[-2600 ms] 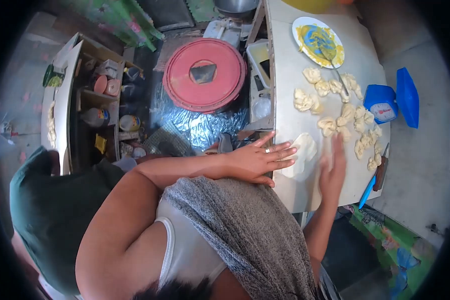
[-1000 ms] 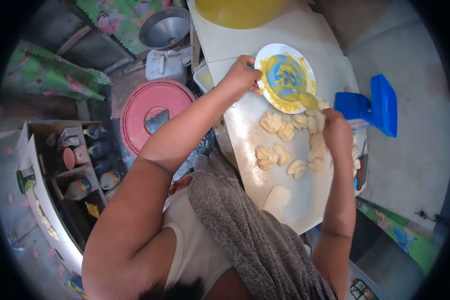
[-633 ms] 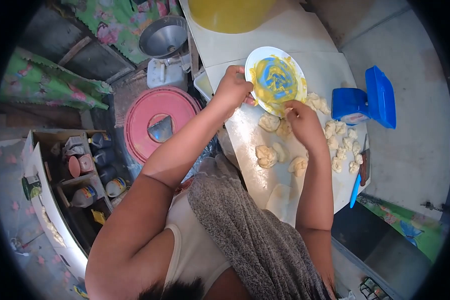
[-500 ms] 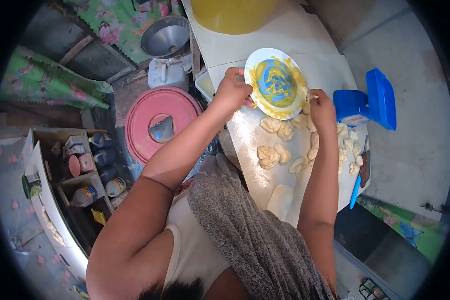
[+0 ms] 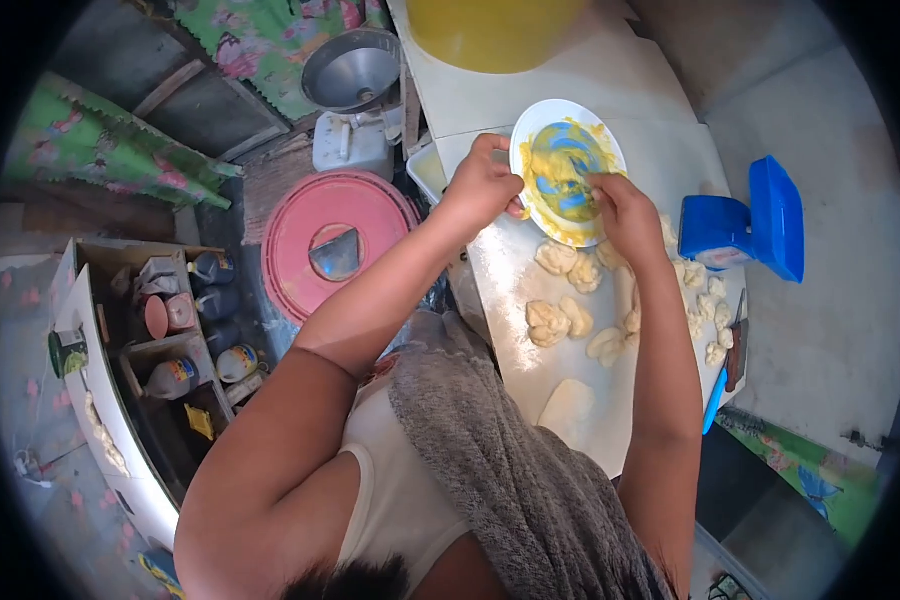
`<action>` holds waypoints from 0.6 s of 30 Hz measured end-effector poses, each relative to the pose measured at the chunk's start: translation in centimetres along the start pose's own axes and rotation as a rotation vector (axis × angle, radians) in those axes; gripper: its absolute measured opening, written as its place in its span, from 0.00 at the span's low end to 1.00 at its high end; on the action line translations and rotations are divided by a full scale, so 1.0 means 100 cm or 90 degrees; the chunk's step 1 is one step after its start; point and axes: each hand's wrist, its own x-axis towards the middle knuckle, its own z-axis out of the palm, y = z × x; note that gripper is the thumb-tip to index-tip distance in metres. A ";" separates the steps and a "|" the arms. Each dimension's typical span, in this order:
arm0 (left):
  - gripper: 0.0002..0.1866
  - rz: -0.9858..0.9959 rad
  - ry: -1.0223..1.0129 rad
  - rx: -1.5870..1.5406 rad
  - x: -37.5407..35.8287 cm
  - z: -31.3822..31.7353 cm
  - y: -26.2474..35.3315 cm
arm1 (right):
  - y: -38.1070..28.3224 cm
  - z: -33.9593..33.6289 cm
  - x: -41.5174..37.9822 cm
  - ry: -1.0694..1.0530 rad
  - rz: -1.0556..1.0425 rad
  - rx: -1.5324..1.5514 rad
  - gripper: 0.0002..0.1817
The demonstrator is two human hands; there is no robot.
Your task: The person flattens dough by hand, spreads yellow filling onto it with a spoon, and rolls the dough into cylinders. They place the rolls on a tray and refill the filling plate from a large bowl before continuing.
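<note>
My left hand grips the near left rim of a white plate, which is tilted and smeared with a yellow spread over a blue pattern. Over the plate's right side is my right hand, its fingers pinched together at the yellow spread; whatever lies between them is too small to make out. Knotted pieces of pale dough lie on the white table beneath and beside my right forearm. A flat piece of dough rests nearer to me.
A blue scale stands at the right, with a knife by the table edge. A large yellow container is at the back. To the left are a pink lid, a metal bowl and a shelf of bottles.
My right hand has moved from beside the plate's right rim to over the yellow spread. My left hand still holds the plate. The whole view has shifted slightly.
</note>
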 end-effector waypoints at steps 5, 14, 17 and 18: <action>0.27 0.003 -0.015 -0.061 0.001 -0.006 -0.010 | 0.053 -0.003 -0.023 -0.075 -0.018 0.240 0.11; 0.27 0.007 -0.013 -0.067 0.002 -0.007 -0.005 | 0.039 -0.011 -0.001 0.059 0.177 -0.193 0.14; 0.26 0.003 -0.007 -0.063 0.003 -0.004 -0.004 | 0.024 -0.001 -0.019 0.046 0.081 -0.080 0.14; 0.26 0.001 -0.002 -0.042 0.006 -0.005 -0.007 | 0.016 -0.003 -0.027 0.049 0.089 -0.091 0.14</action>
